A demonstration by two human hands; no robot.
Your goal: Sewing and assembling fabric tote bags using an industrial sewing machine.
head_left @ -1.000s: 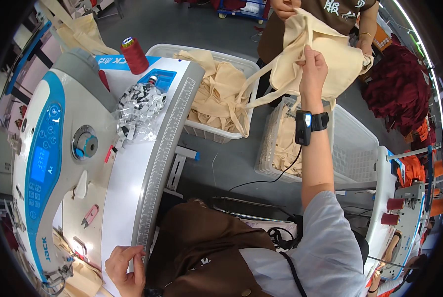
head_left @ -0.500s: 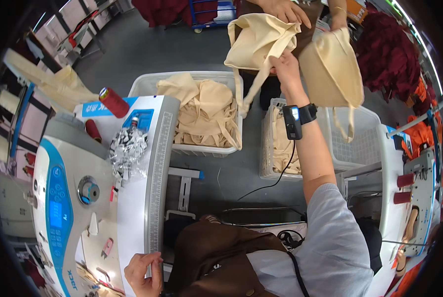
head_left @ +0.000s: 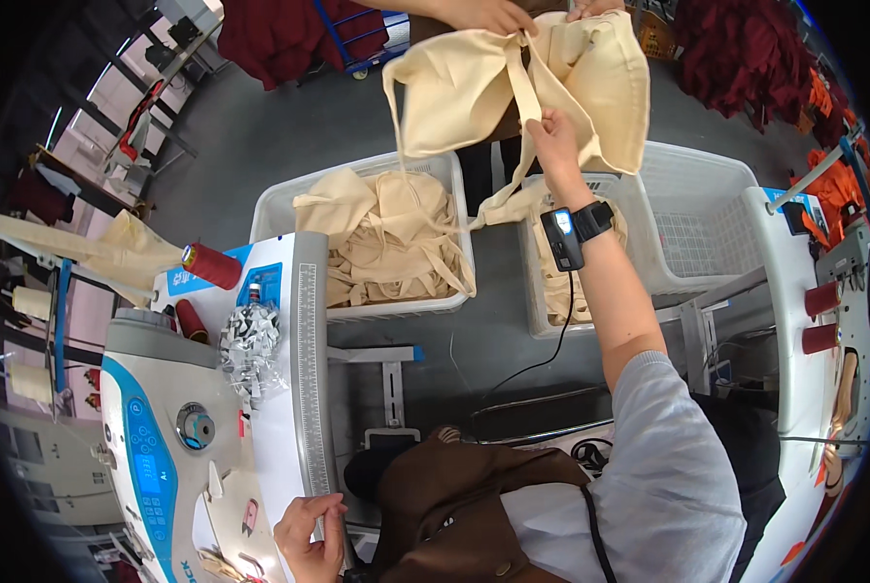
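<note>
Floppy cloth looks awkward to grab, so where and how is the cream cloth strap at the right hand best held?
Probably pinch the cream cloth strap partway along, from the near side, as the right hand seems to: it is a narrow band running down below the co-worker's hand, toward the person.

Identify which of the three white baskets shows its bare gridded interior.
The rightmost basket, beside the right table: its gridded interior shows, whereas the left basket and middle basket both hold cream fabric.

Left of the left hand (head_left: 310,539) stands a sewing machine (head_left: 163,418); ahead, a basket (head_left: 401,309) — cloth (head_left: 391,257) inside; past the right hand (head_left: 557,146), bags (head_left: 454,97).
</note>
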